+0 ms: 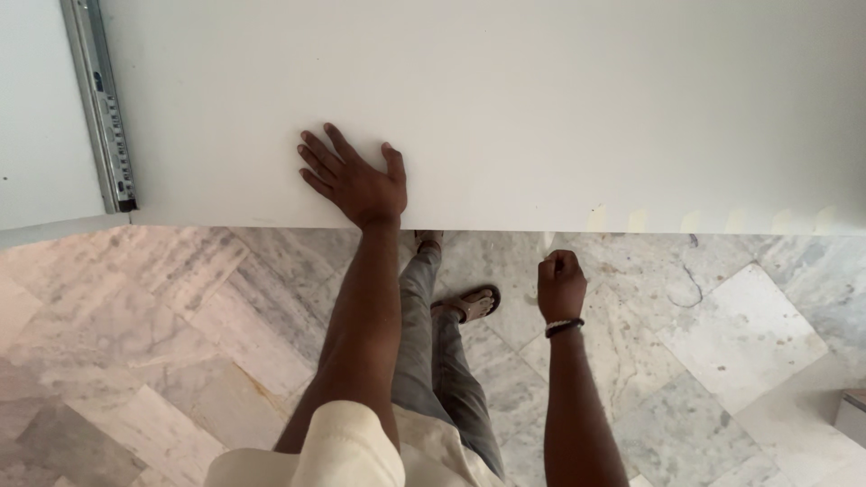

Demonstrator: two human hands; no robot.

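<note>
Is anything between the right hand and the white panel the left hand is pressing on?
Nothing visible. The right hand, closed in a fist, hangs just below the panel edge, over bare marble floor. The left hand lies flat on the panel.

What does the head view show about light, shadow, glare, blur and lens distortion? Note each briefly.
Head view: soft, even daylight; the white panel is bright, without hard glare. The left hand, flat on the panel, casts almost no shadow. The marble floor is evenly lit. The closed right hand and metal rail look sharp, with no motion blur. The panel's lower edge stays nearly straight, showing little distortion.
</note>
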